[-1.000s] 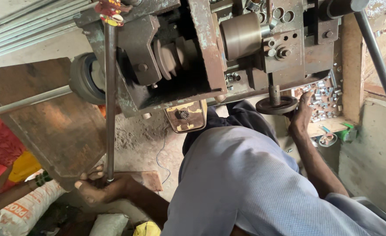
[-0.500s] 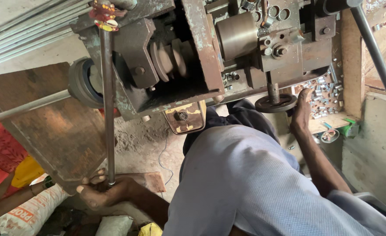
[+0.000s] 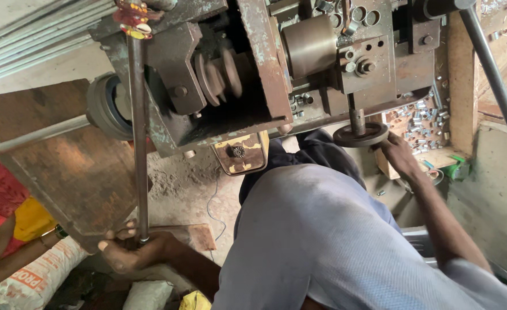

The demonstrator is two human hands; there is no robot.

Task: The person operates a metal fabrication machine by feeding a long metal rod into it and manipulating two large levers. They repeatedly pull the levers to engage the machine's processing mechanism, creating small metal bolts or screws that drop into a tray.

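Left hand (image 3: 130,252) clamped on long lever rod (image 3: 138,143), right hand (image 3: 399,155) gripping small handwheel (image 3: 361,135), lathe body (image 3: 253,69) between, tray of small metal fittings (image 3: 422,123) beside.

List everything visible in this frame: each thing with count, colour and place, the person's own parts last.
machine: one, rusty grey-brown, across the top
long lever: one, dark metal, running from the machine's top left down to the left hand
handwheel: one, dark, under the machine at centre right
small metal parts: many, silver, in a wooden tray at right
rod: one, grey, sticking out left from the machine
slanted bar: one, dark, far right
sack: one, white, bottom left
another person's arm: one, beside red and yellow cloth, left edge
shirt: one, grey-blue, bottom centre
left hand: grips the lever's lower end
right hand: on the handwheel's rim
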